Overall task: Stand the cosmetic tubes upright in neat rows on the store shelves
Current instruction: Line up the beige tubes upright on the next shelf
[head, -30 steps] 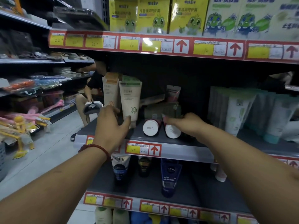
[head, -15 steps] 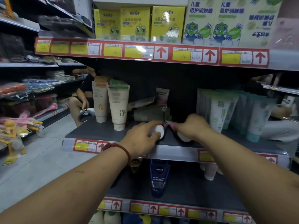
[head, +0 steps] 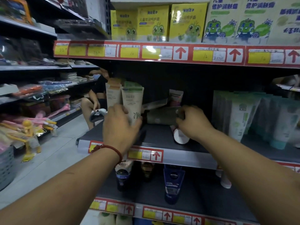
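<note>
Red cord round wrist of left hand. Hand blurred, fingers loosely spread in front of foot of cream tube; cannot tell whether gripping it or only touching.

Cream tube upright near left end of shelf, just beside orange-topped tube, also upright.

Right hand further right, fingers curled over end of olive tube, thumb beneath, pinching it. Olive tube on its side, stretched between the two hands.

Just under right hand, pink tube with white cap, lying down, cap toward shelf edge.

Behind olive tube, flat grey tube leaning, and small tube upright against back wall.

Well apart to the right, green tubes upright in a packed row.

Along upper shelf front, red price strip with yellow labels and arrows; above it, yellow boxes.

One level down, blue Nivea tube upright, other dark tubes beside it.

Far left, in aisle, crouching person.
</note>
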